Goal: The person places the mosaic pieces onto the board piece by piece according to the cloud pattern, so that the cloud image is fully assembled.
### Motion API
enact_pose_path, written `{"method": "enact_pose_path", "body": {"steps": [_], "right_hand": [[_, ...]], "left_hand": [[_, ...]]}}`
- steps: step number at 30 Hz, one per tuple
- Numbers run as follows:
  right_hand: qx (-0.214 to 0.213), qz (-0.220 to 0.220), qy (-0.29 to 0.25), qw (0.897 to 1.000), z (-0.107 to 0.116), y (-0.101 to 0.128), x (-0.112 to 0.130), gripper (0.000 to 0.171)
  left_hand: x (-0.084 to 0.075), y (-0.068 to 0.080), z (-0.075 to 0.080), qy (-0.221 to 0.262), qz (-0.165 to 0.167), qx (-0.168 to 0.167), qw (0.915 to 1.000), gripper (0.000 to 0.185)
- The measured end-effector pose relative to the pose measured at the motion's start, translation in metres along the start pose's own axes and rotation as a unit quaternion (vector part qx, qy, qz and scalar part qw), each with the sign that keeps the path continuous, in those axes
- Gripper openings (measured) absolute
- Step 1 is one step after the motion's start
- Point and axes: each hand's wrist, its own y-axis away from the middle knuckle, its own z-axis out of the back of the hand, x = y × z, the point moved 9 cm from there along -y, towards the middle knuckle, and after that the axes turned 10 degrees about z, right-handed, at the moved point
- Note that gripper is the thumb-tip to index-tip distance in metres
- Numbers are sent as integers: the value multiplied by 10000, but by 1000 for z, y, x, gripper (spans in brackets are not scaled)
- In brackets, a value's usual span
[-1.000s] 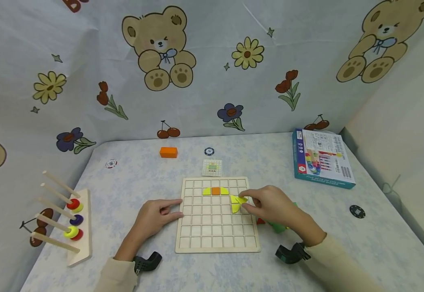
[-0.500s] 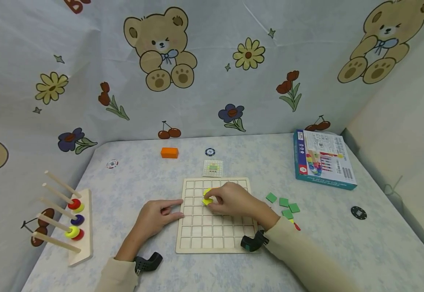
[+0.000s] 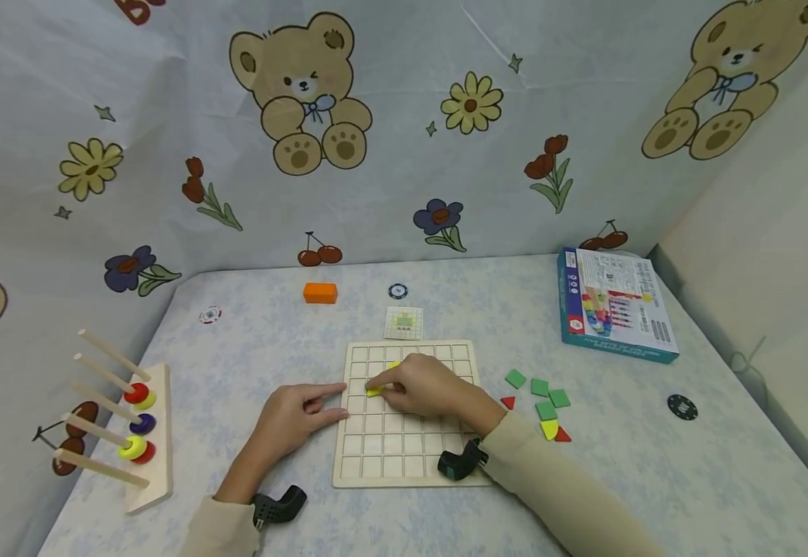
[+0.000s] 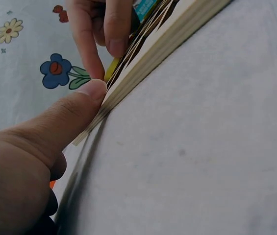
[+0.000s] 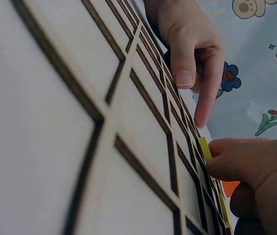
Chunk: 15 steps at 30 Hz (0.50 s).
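A wooden grid board (image 3: 376, 445) lies on the table. My left hand (image 3: 299, 418) is at its left edge, thumb and index finger stretched out to touch the rim. Over the board's left part, my right hand (image 3: 421, 387) pinches a yellow quarter-circle tile (image 3: 373, 392) between thumb and index finger, low over the cells. In the right wrist view this yellow tile (image 5: 205, 148) stands out at the fingertips, near the outstretched left index finger. A second yellow tile (image 3: 393, 364) peeks out behind the right hand, which hides other tiles in the board's upper rows.
Right of the board lie several green squares (image 3: 546, 411), red triangles (image 3: 562, 435) and a yellow tile (image 3: 550, 429). A pattern card (image 3: 404, 322) sits behind it. Farther off are an orange block (image 3: 320, 293), a box (image 3: 619, 305), a peg stand (image 3: 156, 441) and round chips (image 3: 683, 407).
My right hand has carried a yellow tile from the board's right side across to its left part, uncovering the loose tiles on the table. My left hand stays at the board's edge.
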Motion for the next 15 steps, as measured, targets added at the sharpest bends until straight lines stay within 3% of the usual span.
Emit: {"method": "enact_pose_path", "body": {"steps": [8, 15], "right_hand": [[-472, -243, -333, 9980, 2, 1, -9, 23], [-517, -385, -533, 9965, 2, 2, -12, 21]], "left_hand": [[1, -1, 0, -31, -20, -4, 10000, 43], [1, 0, 1, -6, -45, -49, 10000, 43]]}}
